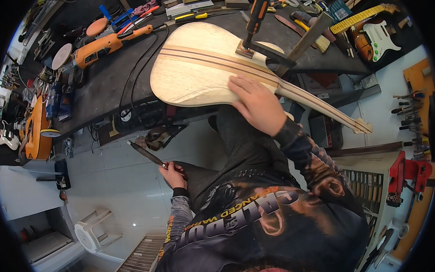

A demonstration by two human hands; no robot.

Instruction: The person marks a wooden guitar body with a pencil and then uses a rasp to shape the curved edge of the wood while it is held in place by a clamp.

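On the clock face of the head view, an unfinished pale-wood electric guitar (196, 74) is seen at twelve, laid on the edge of the black workbench (99, 99), with its dark-striped neck (322, 105) directed towards four. The body is pressed at its two o'clock side by a clamp (257, 20) with an orange-and-black handle. The right hand (258, 103) is laid on the body's lower face, near the neck; its fingers are extended, nearly together, the thumb set apart, and nothing is gripped. At eight, above the thigh, a dark rasp (145, 153) is held by the left hand (173, 175), the fingers curled closed around its near end and the tip pointed towards ten. An orange angle polisher (99, 50) is placed at ten, a sunburst electric guitar (378, 40) at two, and a white stool (89, 234) at eight, on the tiled floor (128, 187).
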